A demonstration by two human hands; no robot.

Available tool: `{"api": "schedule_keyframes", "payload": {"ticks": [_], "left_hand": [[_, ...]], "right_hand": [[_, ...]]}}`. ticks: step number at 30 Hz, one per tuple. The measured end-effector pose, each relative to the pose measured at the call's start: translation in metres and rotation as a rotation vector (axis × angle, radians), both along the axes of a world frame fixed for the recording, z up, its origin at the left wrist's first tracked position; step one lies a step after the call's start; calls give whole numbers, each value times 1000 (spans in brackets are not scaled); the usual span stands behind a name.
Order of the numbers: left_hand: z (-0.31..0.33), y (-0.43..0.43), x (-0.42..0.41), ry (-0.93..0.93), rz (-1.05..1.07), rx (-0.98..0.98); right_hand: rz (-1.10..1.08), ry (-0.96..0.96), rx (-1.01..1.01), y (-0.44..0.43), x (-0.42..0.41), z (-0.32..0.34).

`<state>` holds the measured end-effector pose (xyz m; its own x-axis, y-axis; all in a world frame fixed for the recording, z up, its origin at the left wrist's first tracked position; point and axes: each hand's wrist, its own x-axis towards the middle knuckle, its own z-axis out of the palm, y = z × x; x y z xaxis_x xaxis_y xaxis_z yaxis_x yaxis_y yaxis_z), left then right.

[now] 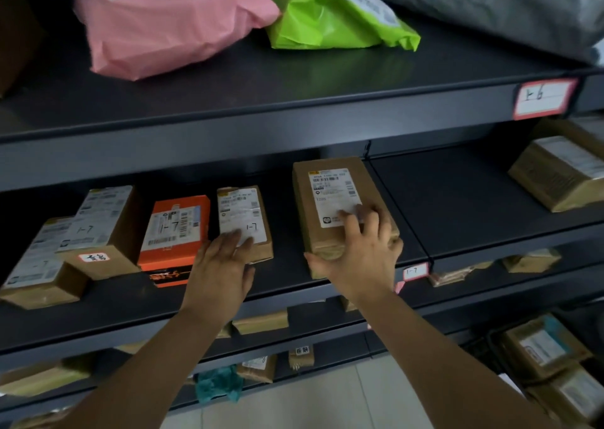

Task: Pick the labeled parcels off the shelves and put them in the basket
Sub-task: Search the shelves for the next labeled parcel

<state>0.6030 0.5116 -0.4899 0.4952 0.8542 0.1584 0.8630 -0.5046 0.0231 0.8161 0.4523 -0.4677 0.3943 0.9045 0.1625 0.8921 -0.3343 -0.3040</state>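
On the middle shelf (457,199) several labeled parcels lie in a row. My left hand (222,265) rests with straight fingers on the near end of a small brown parcel (243,206) marked 1-7. My right hand (362,258) grips the front end of a larger brown parcel (327,186), thumb at its left front corner and fingers spread over its top and right side. Left of them are an orange box (175,222) and two brown boxes (101,226), (36,265), one leaning on the other. No basket is in view.
The upper shelf holds a pink bag (170,26), a green bag (327,16) and a grey bag (506,6). More brown parcels sit at the right (562,173), on the lower shelves and in a stack at bottom right (545,350). A 1-7 tag (415,271) marks the shelf edge.
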Motion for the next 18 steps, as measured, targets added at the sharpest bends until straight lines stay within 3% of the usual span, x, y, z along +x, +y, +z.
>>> {"api": "schedule_keyframes", "payload": {"ticks": [7, 12, 18], "left_hand": [[-4, -4, 36, -55, 16, -47], [-8, -16, 87, -211, 62, -267], [-9, -29, 139, -242, 33, -279]], "right_hand": [[63, -221, -39, -3, 98, 12], [-1, -113, -9, -19, 145, 6], [-2, -97, 2, -32, 199, -5]]}}
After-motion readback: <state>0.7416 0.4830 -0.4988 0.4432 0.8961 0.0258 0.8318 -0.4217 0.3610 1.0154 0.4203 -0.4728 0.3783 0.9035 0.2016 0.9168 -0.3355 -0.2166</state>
